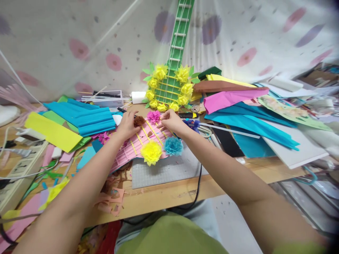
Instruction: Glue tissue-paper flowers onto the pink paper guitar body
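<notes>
A pink paper guitar shape with yellow strips lies on the table. On it are a yellow paper flower, a blue one and a magenta one. My left hand is closed round the edge of a brown paper flower at the shape's upper left. Beside the magenta flower, my right hand has its fingers bent together at the shape's upper edge; what they hold, if anything, is too small to make out.
A green guitar shape with yellow flowers stands behind. Folded coloured paper lies right, blue paper left. A glue gun is by my right wrist, a grey cutting mat under the pink shape, a power strip at left.
</notes>
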`<state>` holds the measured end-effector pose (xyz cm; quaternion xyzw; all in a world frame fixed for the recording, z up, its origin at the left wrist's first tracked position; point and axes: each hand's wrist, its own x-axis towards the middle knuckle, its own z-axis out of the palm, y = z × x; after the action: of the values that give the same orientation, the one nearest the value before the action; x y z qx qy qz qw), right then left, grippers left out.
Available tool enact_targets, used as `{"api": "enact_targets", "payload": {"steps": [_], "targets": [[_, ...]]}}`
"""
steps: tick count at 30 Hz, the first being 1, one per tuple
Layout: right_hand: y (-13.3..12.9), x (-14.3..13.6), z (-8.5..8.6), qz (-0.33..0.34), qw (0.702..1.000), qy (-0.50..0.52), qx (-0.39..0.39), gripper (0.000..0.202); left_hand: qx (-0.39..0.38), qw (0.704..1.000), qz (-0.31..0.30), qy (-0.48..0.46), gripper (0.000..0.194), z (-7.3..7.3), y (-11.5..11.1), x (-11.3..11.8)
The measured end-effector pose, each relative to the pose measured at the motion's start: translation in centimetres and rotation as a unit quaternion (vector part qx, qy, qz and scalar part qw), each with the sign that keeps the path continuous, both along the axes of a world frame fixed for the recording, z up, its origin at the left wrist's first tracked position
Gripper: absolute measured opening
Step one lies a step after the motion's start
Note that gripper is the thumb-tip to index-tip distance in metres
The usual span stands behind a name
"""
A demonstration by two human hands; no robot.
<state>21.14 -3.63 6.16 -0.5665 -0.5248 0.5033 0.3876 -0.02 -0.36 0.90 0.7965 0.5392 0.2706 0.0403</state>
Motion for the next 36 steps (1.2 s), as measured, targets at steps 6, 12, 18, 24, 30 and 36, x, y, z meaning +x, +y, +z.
{"api": "enact_targets", "payload": {"steps": [6,12,18,24,30,36], "targets": [[-0.5,0.5,-0.1,0.004,1.000,0.001,-0.001,0.031,0.006,0.999,0.000,-0.041,0.064,0.3,-0.1,0.8],[-1.0,1.4,0.0,0.000,1.000,0.003,-0.004,0.031,-0.014,0.962,0.043,-0.268,0.038,1.6,0.5,0.9],[-1.9,3.6,0.6,0.017,0.999,-0.038,0.022,0.024,-0.014,0.853,0.168,-0.495,0.005,4.4,-0.7,1.4],[-3.0,8.3,-0.9,0.069,0.996,-0.065,0.006,0.011,-0.100,0.847,0.161,-0.497,0.007,3.9,-3.3,2.5],[-4.6,13.5,-2.3,0.091,0.988,-0.121,-0.019,0.020,-0.158,0.931,0.105,-0.311,0.014,1.8,-5.1,3.6],[-5.0,16.8,-3.8,0.022,0.946,-0.323,-0.017,0.035,-0.188,0.963,0.149,-0.125,0.024,1.9,-6.6,5.6]]}}
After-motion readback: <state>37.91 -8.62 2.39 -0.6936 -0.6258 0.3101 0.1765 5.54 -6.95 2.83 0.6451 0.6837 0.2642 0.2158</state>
